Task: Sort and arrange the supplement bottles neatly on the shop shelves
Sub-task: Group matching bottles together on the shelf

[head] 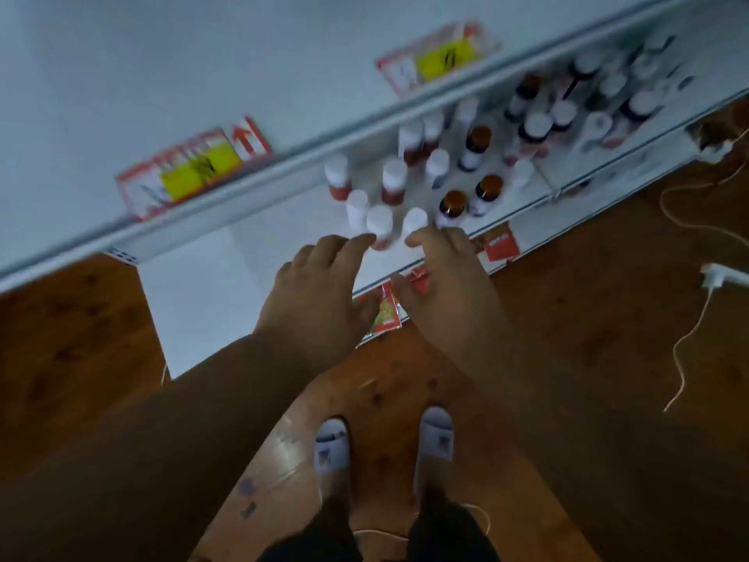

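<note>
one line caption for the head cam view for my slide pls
Both hands, left hand and right hand, reach with open fingers toward white-capped bottles at the lower shelf front edge.

No text legible, yellow-and-red shelf tags (196, 174) blurred, red arrow sign (252, 138) shows only an arrow; bottle labels (470, 158) unreadable

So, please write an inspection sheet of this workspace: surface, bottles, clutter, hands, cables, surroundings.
Surface: white lower shelf, bare at its left part.
Job's things: white-capped bottles and brown-capped bottles standing upright, mixed, unaligned.
Clutter: red price tags on the shelf's front edge.
Hands: left hand and right hand open, reaching for the front bottles, holding nothing.
Cables: white cable and plug on the floor.
Surroundings: wooden floor; upper shelf with yellow labels.
</note>
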`<state>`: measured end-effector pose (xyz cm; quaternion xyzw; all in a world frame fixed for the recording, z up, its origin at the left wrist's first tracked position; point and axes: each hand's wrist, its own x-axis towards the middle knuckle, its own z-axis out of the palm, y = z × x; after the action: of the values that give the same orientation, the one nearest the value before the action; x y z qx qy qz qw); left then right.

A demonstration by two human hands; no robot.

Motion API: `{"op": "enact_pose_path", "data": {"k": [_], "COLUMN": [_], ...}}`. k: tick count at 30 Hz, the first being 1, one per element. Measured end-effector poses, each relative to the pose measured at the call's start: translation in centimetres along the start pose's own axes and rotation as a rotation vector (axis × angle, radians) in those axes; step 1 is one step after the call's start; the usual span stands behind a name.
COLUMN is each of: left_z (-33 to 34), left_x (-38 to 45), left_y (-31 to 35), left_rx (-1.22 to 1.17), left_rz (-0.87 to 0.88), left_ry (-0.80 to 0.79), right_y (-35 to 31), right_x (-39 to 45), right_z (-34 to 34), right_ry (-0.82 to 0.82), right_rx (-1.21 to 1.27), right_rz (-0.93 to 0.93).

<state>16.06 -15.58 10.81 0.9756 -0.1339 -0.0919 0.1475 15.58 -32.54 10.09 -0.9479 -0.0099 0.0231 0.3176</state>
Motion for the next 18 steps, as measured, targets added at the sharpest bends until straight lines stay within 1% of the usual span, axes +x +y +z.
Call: {"op": "enact_pose_path", "data": {"k": [3,5,8,10,13,18], "left_z": [5.5,9.2,13.2,14.9,16.6,17.4], "left_x": [2.9,4.8,7.1,8.3,9.9,10.8], "left_y": [-2.4,-4.3,-6.9,-8.2,-9.4,-10.1], "left_rx": [-0.007,-0.013,0.0,0.016,0.04,0.014], "left_rz": [-0.05,-0.086,-0.096,-0.088,-0.082,-0.071], "left_ry": [0.0,0.013,0.026,0.023,0.046,0.057], "right_y": [3.6,6.1,8.6,9.6,10.6,10.6], "right_x": [3.0,5.7,9.1,10.9,13.0,14.4], "right_z": [6.0,9.9,14.8,17.3,20.2,21.7], "right_ry": [-0.049,-0.032,0.034,0.108,0.214,0.25], "right_rx": [0.063,0.07,0.101,0.112,0.079,0.08], "right_rz": [0.105,0.131,0.134,0.152,0.126,0.037]}}
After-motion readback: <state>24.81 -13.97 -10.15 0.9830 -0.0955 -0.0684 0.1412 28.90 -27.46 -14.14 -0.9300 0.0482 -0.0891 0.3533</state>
